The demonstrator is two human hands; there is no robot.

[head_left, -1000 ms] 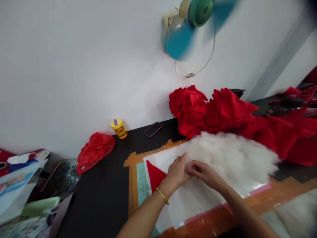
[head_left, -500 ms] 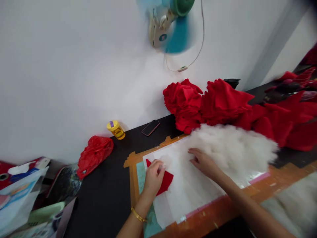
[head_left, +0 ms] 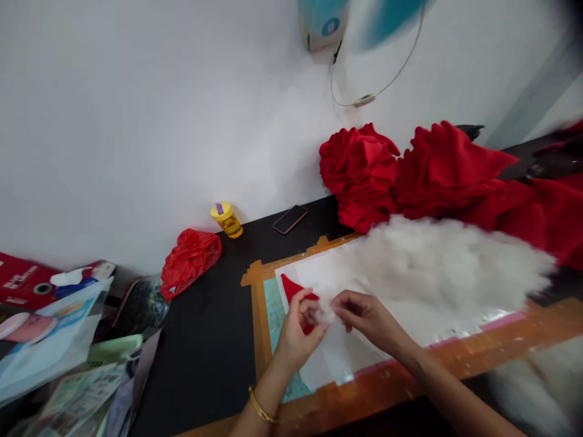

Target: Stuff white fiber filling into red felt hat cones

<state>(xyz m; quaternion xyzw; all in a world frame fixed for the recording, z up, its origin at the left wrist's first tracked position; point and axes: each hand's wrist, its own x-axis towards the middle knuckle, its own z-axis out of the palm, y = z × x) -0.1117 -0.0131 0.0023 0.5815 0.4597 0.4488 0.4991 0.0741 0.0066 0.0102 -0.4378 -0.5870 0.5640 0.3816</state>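
Below centre of the frame, my right hand (head_left: 359, 311) pinches the edge of a white fibre tuft (head_left: 325, 311); my left hand (head_left: 298, 334) curls beside it, grip unclear, partly hiding the red fabric piece (head_left: 291, 287). Step in hand, as I judge it: teasing the tuft. Next move calls for light fingertip tension. Lettering on the red package (head_left: 19, 280), far left, is unreadable.
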